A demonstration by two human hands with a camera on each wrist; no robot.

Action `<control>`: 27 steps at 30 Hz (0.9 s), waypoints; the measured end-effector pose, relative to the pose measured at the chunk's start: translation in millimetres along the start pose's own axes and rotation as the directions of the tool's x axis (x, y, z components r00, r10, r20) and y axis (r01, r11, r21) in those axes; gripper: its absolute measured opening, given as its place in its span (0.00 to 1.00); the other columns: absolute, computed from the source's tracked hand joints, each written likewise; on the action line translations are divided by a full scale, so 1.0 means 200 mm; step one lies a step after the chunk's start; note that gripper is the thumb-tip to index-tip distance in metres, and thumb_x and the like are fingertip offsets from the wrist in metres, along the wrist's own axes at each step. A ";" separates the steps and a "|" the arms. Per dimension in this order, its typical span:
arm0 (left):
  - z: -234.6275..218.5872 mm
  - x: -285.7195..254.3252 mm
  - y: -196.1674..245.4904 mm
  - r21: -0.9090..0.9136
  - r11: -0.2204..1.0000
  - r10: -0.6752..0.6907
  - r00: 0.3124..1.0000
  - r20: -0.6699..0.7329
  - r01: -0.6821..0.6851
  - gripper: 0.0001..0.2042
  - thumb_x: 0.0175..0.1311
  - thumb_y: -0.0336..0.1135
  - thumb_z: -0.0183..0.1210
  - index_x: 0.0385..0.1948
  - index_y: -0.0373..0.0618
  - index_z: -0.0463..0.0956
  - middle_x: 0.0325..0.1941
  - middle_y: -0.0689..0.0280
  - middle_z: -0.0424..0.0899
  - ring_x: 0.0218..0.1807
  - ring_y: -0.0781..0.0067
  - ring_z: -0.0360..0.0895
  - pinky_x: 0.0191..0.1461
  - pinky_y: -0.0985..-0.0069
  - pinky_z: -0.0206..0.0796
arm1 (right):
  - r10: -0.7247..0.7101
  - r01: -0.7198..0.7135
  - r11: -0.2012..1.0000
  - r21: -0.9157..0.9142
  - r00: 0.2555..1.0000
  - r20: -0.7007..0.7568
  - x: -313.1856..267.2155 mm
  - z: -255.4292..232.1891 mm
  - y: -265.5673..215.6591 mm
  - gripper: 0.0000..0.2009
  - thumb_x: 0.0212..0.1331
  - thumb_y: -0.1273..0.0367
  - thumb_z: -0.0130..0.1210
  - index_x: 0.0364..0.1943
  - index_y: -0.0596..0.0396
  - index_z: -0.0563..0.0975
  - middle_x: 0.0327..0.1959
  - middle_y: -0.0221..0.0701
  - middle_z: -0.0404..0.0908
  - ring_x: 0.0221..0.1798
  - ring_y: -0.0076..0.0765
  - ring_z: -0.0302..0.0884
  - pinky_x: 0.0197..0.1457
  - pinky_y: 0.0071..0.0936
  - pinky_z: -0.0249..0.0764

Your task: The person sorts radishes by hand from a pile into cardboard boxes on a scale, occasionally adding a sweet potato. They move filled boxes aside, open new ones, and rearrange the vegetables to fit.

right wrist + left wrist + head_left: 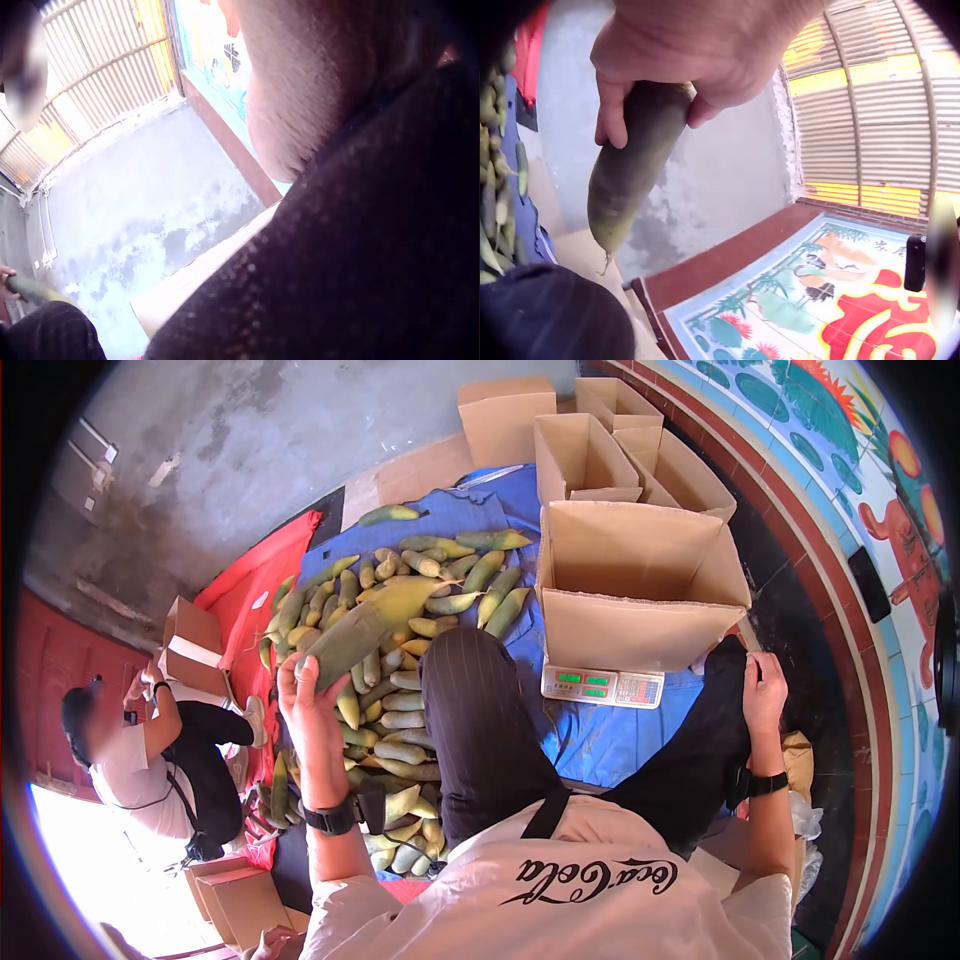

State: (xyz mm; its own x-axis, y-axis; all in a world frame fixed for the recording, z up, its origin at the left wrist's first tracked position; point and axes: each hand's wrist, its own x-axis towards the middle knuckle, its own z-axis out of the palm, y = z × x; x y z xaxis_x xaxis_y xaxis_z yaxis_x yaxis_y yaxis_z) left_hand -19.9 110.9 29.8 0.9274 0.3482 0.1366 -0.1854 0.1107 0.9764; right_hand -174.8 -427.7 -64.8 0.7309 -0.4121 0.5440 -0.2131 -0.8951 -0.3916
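In the head view my left hand (pixel 312 710) grips a large green radish (pixel 365 628) by its dark green end. The radish's pale, tapering tip points away over the pile. From the left wrist view, my thumb and fingers are wrapped round the radish (pixel 634 157), and a thin root hangs from its tip. My right hand (pixel 765 692) rests at my right knee, fingers loosely curled, holding nothing. The trouser leg (pixel 360 247) fills much of the right wrist view and hides those fingers. Many green radishes (pixel 403 720) lie heaped beyond and beside my left knee.
An open cardboard box (pixel 640 625) stands on a digital scale (pixel 602 687) with lit green figures, between my knees. More open boxes (pixel 585 455) stand behind it. Blue sheeting (pixel 600 745) covers the floor. At left another person (pixel 150 760) sits beside a small box (pixel 193 645).
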 end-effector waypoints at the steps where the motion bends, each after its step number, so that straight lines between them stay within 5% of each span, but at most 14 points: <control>1: 0.07 -0.02 0.03 -0.058 0.998 -0.026 0.998 0.051 0.029 0.12 0.62 0.36 0.59 0.44 0.44 0.70 0.43 0.65 0.76 0.44 0.70 0.78 0.42 0.70 0.76 | -0.013 0.012 0.998 0.062 1.000 0.013 0.02 -0.01 -0.02 0.04 0.59 0.74 0.52 0.35 0.60 0.76 0.34 0.42 0.78 0.37 0.52 0.76 0.41 0.37 0.72; 6: 0.45 -0.06 0.05 -0.078 0.978 -0.159 0.938 0.308 0.191 0.14 0.63 0.37 0.53 0.47 0.42 0.70 0.45 0.61 0.76 0.45 0.67 0.78 0.43 0.68 0.77 | -0.046 0.018 0.942 0.335 0.996 0.077 0.20 -0.16 -0.40 0.10 0.58 0.73 0.53 0.43 0.60 0.76 0.43 0.41 0.77 0.45 0.43 0.77 0.49 0.31 0.73; 10: 0.78 -0.09 -0.04 -0.135 0.914 -0.249 0.792 0.558 0.383 0.15 0.63 0.38 0.56 0.48 0.42 0.68 0.45 0.60 0.76 0.44 0.66 0.77 0.44 0.66 0.75 | -0.311 0.263 0.912 0.316 0.943 0.114 0.38 -0.25 -0.71 0.24 0.52 0.67 0.60 0.54 0.58 0.71 0.56 0.41 0.72 0.56 0.44 0.71 0.56 0.34 0.70; 13: 0.98 -0.11 -0.15 -0.140 0.849 -0.282 0.661 0.695 0.509 0.14 0.63 0.41 0.57 0.45 0.45 0.70 0.43 0.65 0.76 0.43 0.71 0.76 0.41 0.68 0.74 | -0.391 0.333 0.881 0.335 0.912 0.122 0.47 -0.18 -0.77 0.25 0.51 0.66 0.61 0.55 0.58 0.71 0.54 0.43 0.73 0.54 0.44 0.73 0.56 0.33 0.70; 15: 1.10 -0.11 -0.19 -0.110 0.816 -0.288 0.563 0.775 0.568 0.14 0.64 0.42 0.57 0.44 0.46 0.70 0.41 0.68 0.74 0.44 0.74 0.74 0.42 0.68 0.74 | -0.274 0.114 0.916 0.385 0.878 0.393 0.50 -0.12 -0.72 0.26 0.50 0.67 0.61 0.55 0.59 0.71 0.48 0.43 0.76 0.50 0.43 0.76 0.55 0.31 0.70; 18: 1.23 -0.07 -0.27 -0.037 0.819 -0.293 0.473 0.831 0.572 0.15 0.66 0.44 0.55 0.47 0.46 0.68 0.41 0.67 0.73 0.46 0.76 0.74 0.44 0.73 0.73 | -0.190 -0.082 0.903 0.422 0.805 0.562 0.55 -0.07 -0.68 0.26 0.49 0.67 0.62 0.54 0.61 0.70 0.42 0.42 0.78 0.46 0.40 0.77 0.53 0.29 0.70; 22: 1.32 0.00 -0.36 0.052 0.810 -0.360 0.426 0.830 0.584 0.19 0.68 0.48 0.50 0.52 0.44 0.67 0.48 0.60 0.73 0.52 0.67 0.73 0.52 0.69 0.70 | -0.093 -0.161 0.911 0.380 0.817 0.569 0.61 -0.03 -0.57 0.23 0.53 0.62 0.59 0.50 0.64 0.71 0.38 0.41 0.77 0.42 0.34 0.76 0.50 0.28 0.71; 23: 1.33 0.03 -0.41 0.123 0.981 -0.188 0.572 0.798 0.150 0.21 0.69 0.49 0.48 0.55 0.43 0.66 0.54 0.55 0.70 0.57 0.61 0.70 0.57 0.66 0.65 | -0.135 -0.045 0.937 0.347 0.868 0.477 0.63 -0.01 -0.55 0.22 0.55 0.61 0.58 0.46 0.65 0.72 0.33 0.41 0.77 0.37 0.33 0.76 0.44 0.29 0.72; 24: 1.34 0.05 -0.46 0.207 0.928 0.033 0.621 0.783 -0.310 0.23 0.70 0.50 0.45 0.57 0.42 0.65 0.59 0.51 0.68 0.61 0.54 0.67 0.63 0.64 0.60 | -0.129 -0.049 0.939 0.341 0.868 0.480 0.66 -0.01 -0.54 0.22 0.55 0.61 0.58 0.46 0.65 0.72 0.33 0.41 0.77 0.37 0.33 0.76 0.44 0.29 0.72; 25: 1.33 0.07 -0.51 0.241 0.857 0.104 0.611 0.785 -0.456 0.27 0.67 0.54 0.47 0.59 0.42 0.64 0.67 0.45 0.56 0.68 0.43 0.54 0.70 0.56 0.47 | -0.055 -0.113 0.957 0.266 0.832 0.552 0.72 -0.02 -0.54 0.21 0.55 0.61 0.58 0.44 0.65 0.72 0.30 0.41 0.77 0.34 0.35 0.76 0.41 0.31 0.72; 26: 1.33 0.07 -0.53 0.238 0.860 0.101 0.607 0.788 -0.452 0.27 0.67 0.54 0.47 0.59 0.42 0.64 0.67 0.45 0.56 0.68 0.43 0.54 0.70 0.56 0.47 | 0.022 -0.172 0.967 0.186 0.789 0.614 0.77 -0.01 -0.54 0.20 0.55 0.60 0.58 0.43 0.65 0.72 0.27 0.41 0.76 0.31 0.37 0.76 0.38 0.32 0.71; 27: 1.32 0.05 -0.56 0.383 0.725 0.032 0.583 0.812 -0.573 0.29 0.65 0.56 0.48 0.59 0.43 0.64 0.68 0.44 0.53 0.70 0.40 0.49 0.70 0.52 0.45 | -0.077 -0.036 0.981 0.190 0.830 0.552 0.80 0.04 -0.49 0.19 0.56 0.59 0.57 0.38 0.65 0.73 0.24 0.45 0.75 0.29 0.47 0.76 0.36 0.37 0.70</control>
State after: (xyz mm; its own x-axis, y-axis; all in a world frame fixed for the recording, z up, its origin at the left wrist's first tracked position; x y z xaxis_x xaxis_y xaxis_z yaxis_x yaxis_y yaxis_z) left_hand 95.7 -144.0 -33.6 0.7985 -0.5491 0.2469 -0.5413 -0.4753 0.6936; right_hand -32.0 -404.2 54.9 0.9812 -0.1793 0.0720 -0.1119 -0.8310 -0.5449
